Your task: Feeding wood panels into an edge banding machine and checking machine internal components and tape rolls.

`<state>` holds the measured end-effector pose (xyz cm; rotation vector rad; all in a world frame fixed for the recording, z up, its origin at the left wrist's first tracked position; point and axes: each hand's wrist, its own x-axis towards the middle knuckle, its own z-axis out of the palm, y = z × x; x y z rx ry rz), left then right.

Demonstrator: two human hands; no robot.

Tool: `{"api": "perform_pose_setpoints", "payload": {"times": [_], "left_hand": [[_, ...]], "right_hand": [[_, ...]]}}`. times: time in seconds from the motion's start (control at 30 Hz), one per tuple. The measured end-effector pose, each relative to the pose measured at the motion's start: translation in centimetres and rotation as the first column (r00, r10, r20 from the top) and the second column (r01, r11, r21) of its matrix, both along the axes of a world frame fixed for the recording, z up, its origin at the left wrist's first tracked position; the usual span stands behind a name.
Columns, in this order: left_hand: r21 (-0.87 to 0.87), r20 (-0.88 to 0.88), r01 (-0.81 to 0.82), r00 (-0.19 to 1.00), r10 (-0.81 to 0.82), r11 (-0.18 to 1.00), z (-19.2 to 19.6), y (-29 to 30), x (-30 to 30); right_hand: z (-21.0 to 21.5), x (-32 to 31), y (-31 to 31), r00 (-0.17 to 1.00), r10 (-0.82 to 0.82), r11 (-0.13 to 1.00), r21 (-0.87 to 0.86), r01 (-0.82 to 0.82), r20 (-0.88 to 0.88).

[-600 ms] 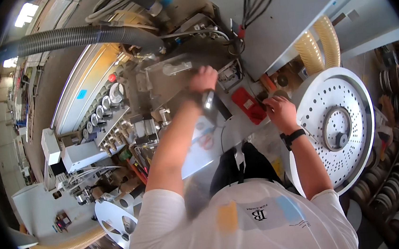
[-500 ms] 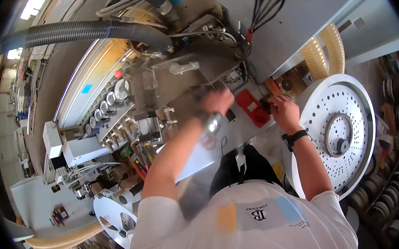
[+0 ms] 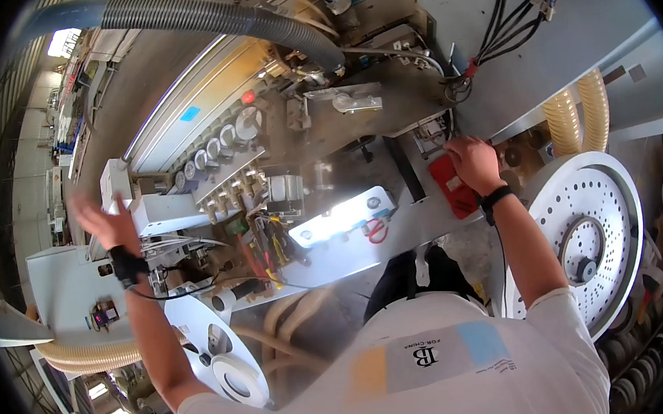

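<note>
My left hand (image 3: 100,221) is raised at the far left, above a white machine housing (image 3: 166,213). It is blurred, but its fingers look spread and nothing shows in them. A black band sits round that wrist. On the right, my right hand (image 3: 474,164) rests at the upper edge of a red flat case (image 3: 449,184) on the machine's grey bed (image 3: 420,231). Its fingers are curled, and what they hold, if anything, is hidden. Scissors with red handles (image 3: 377,232) lie on the bed beside a shiny metal plate (image 3: 340,218).
A large white perforated reel (image 3: 605,222) stands at my right, below cream ribbed hoses (image 3: 593,113). A dark corrugated hose (image 3: 204,17) arches overhead. Several hand tools (image 3: 272,248) lie left of the plate. A smaller white reel (image 3: 218,351) stands at lower left.
My left hand has swung from the middle of the bed to the far left. My right hand has shifted left onto the red case. The whole view has moved slightly.
</note>
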<state>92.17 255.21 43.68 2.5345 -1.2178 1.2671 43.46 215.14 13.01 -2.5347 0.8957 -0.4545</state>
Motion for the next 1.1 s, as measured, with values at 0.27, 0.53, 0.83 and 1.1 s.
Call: {"api": "perform_pose_setpoints", "payload": {"times": [0.27,0.53,0.83,1.1], "left_hand": [[0.041,-0.594,0.217,0.79,-0.15,0.975,-17.6,-5.6,-9.9],[0.133,-0.607,0.258,0.784,-0.127,0.957,-29.6,-8.5,-13.2],[0.138,-0.633,0.247,0.767,-0.106,0.959,-30.2,-8.6,-13.0],[0.074,-0.609,0.265,0.775,-0.166,0.961,-29.7,-8.1,-12.3]], "right_hand": [[-2.0,8.2,-2.2,0.992,0.107,0.994,0.028,-0.105,-0.065],[-4.0,15.1,-4.8,0.998,0.068,0.998,-0.016,-0.068,-0.018],[-6.0,20.2,-5.6,0.967,0.035,0.952,0.286,-0.11,0.254],[-5.2,15.2,-4.8,0.998,0.062,0.995,0.077,-0.061,-0.016]]}}
